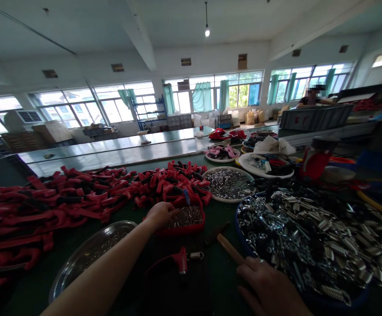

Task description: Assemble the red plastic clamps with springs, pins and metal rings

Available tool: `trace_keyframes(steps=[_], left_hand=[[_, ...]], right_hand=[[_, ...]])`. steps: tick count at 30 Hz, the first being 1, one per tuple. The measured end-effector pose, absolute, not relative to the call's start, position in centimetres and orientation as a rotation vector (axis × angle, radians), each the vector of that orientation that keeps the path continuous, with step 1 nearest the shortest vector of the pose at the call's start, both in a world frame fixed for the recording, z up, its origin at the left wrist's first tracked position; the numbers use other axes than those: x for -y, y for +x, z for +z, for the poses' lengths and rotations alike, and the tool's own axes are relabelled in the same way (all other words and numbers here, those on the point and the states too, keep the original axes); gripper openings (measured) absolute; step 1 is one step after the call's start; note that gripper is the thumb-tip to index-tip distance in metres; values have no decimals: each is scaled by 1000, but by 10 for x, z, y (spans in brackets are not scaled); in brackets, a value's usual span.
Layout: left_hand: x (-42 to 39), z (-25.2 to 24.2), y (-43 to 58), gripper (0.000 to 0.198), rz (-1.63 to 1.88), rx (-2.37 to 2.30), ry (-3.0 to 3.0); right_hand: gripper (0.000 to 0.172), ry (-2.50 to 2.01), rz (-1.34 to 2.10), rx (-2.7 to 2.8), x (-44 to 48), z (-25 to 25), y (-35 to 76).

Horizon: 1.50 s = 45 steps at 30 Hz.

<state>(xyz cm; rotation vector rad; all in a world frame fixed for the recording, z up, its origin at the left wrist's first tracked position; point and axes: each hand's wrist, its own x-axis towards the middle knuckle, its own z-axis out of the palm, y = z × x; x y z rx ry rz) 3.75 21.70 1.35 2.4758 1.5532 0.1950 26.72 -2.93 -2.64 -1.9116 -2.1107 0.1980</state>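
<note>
My left hand (160,215) reaches over the near left rim of a red tray (180,230) filled with small metal pins (191,216). Its fingertips are pinched together among the pins; whatever is between them is hidden. Low on the right, my right hand (265,281) is closed on the end of a hammer's (230,248) wooden handle, with the dark head lying towards the tray. Between my hands, a red tool handle with a black grip (181,263) rests on a dark block, and a coil spring (195,255) sticks out from its side.
Red handles (79,193) are heaped at the left. A steel bowl (62,281) sits under my left forearm. Right of me, a blue-rimmed basin (240,224) overflows with springs and metal parts; a plate of rings (228,184) stands behind. A person (312,96) sits beyond a grey crate (315,118).
</note>
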Motion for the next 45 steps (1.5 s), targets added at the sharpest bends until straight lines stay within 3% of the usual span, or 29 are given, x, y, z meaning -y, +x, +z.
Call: trace_keyframes(steps=[4, 12, 18, 24, 33, 45], left_hand=[[-217, 11, 26, 21, 277, -1536, 2427], [-209, 14, 19, 33, 478, -1434, 2362], [-200, 9, 24, 16, 604, -1542, 2343], [-199, 14, 20, 7, 393, -1588, 2445], [-200, 23, 44, 30, -144, -1639, 2555], [-183, 39, 27, 13, 87, -1408, 2620]], right_hand=[[20, -1910, 202, 2117, 30, -26, 266], [19, -1934, 207, 2101, 31, -19, 264], [19, -1940, 192, 2100, 32, -19, 264], [18, -1914, 195, 2088, 33, -21, 265], [18, -1895, 166, 2097, 31, -26, 267], [17, -1897, 223, 2078, 33, -24, 268]])
